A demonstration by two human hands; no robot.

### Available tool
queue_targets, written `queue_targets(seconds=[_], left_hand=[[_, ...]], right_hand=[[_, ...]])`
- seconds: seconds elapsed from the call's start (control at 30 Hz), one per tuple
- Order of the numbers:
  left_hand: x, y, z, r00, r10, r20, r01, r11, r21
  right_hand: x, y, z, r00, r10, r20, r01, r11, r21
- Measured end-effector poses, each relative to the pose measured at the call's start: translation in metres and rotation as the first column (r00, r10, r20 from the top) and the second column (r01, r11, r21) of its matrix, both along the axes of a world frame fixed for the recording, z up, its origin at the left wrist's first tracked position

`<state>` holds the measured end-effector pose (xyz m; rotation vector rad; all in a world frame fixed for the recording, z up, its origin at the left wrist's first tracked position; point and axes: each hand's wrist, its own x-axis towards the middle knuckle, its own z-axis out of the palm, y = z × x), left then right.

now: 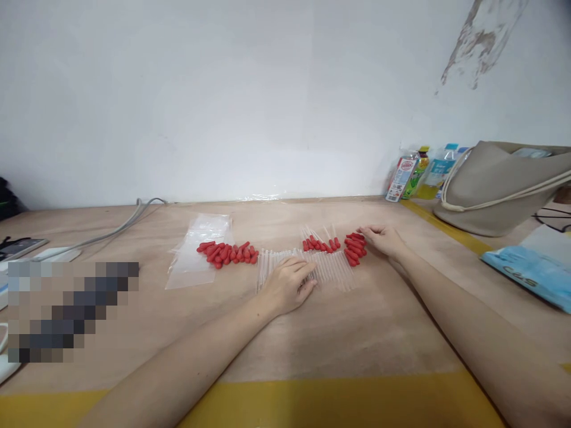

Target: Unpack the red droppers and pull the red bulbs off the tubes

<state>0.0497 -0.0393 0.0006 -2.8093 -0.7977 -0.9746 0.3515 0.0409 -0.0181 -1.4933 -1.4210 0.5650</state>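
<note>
My left hand [292, 284] lies flat over a row of thin clear tubes [332, 272], its fingers stretched out and partly covering them. My right hand [382, 239] is at the top of a small pile of red rubber bulbs [355, 248], thumb and forefinger pinched on the uppermost bulb. Between the hands, just beyond the tubes, several red bulbs with clear tubes in them [319, 244] lie with their tubes pointing away. A larger heap of loose red bulbs [229, 254] sits left of the tubes, partly on clear plastic bags [191, 267].
Drink bottles and a carton [401, 178] stand against the wall at the back right, beside a grey-beige bag [495, 184]. A blue packet [526, 273] lies at the right. A grey cable [120, 223] runs along the left. Yellow tape [285, 404] marks the near edge.
</note>
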Motion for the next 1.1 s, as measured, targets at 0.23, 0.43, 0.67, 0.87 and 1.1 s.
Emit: queue_targets(seconds=[0.23, 0.43, 0.67, 0.87, 1.1], left_hand=[[-0.002, -0.002, 0.001, 0.999, 0.027, -0.023, -0.027, 1.0, 0.011], [-0.002, -0.006, 0.003, 0.998, 0.059, -0.027, -0.057, 0.995, 0.083], [-0.009, -0.012, 0.009, 0.991, 0.121, -0.052, -0.115, 0.987, 0.11], [-0.013, -0.01, 0.008, 0.981, 0.16, -0.111, -0.155, 0.987, 0.048], [-0.013, -0.004, 0.004, 0.972, 0.197, -0.13, -0.191, 0.98, 0.056]], right_hand=[[-0.003, -0.001, 0.0, 0.995, -0.044, 0.089, 0.043, 0.999, 0.015], [-0.024, -0.008, 0.028, 0.94, -0.13, 0.315, 0.134, 0.991, 0.01], [-0.079, 0.001, 0.064, 0.605, -0.025, 0.796, 0.315, 0.926, -0.21], [-0.089, 0.021, 0.062, 0.62, 0.07, 0.782, 0.372, 0.851, -0.371], [-0.092, 0.032, 0.061, 0.636, 0.074, 0.768, 0.388, 0.83, -0.401]])
